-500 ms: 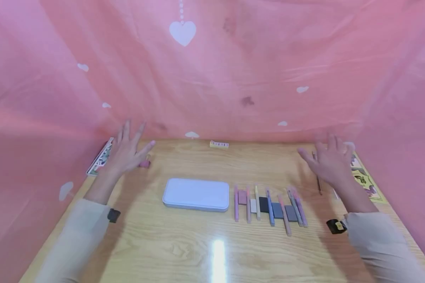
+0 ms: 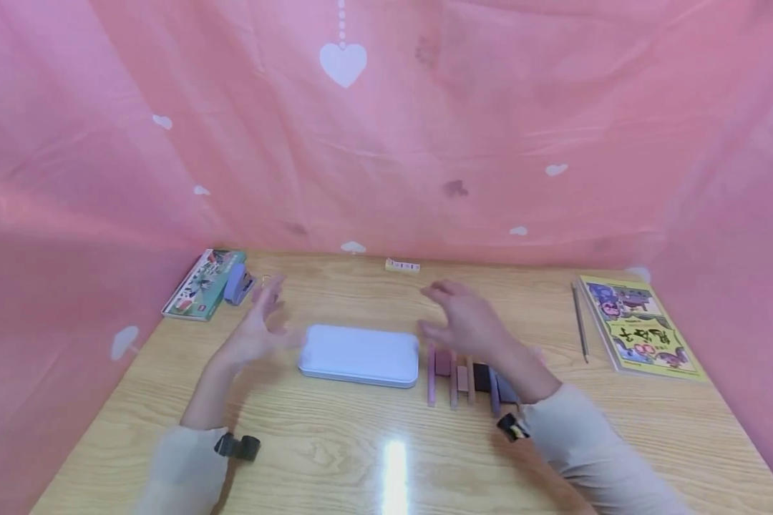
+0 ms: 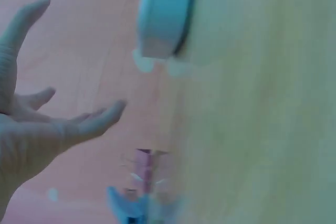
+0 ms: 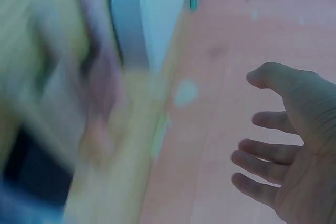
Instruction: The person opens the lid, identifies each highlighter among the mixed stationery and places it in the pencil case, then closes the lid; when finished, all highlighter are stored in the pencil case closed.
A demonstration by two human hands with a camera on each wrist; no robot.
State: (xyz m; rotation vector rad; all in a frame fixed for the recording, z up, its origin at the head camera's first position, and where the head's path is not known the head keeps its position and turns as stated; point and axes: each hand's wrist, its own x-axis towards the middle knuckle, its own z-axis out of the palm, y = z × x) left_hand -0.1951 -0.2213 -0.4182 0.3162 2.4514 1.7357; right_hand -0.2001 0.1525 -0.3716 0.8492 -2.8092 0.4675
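Observation:
A closed, pale pencil case [image 2: 358,355] with rounded corners lies flat at the middle of the table. My left hand [image 2: 258,332] hovers by its left end, thumb and fingers spread and holding nothing. In the left wrist view the case [image 3: 165,19] is apart from those fingers [image 3: 100,121]. Over the case's right end my right hand [image 2: 467,318] is raised with loosely bent fingers and nothing in them, as the right wrist view also shows. Below the right forearm lies a row of pens [image 2: 431,375] and small coloured blocks [image 2: 482,378], partly hidden by that arm.
At the back left are a green book [image 2: 196,290], a purple stapler [image 2: 238,284] and a small item behind the left fingers. A small yellow box [image 2: 402,266] sits at the back. On the right lie a dark pencil [image 2: 580,322] and a yellow book [image 2: 644,325]. Pink cloth [image 2: 386,157] encloses the table.
Both hands have moved inward from the two sides of the table towards the pencil case. The books and the stapler are now uncovered, while the right arm covers part of the pen row.

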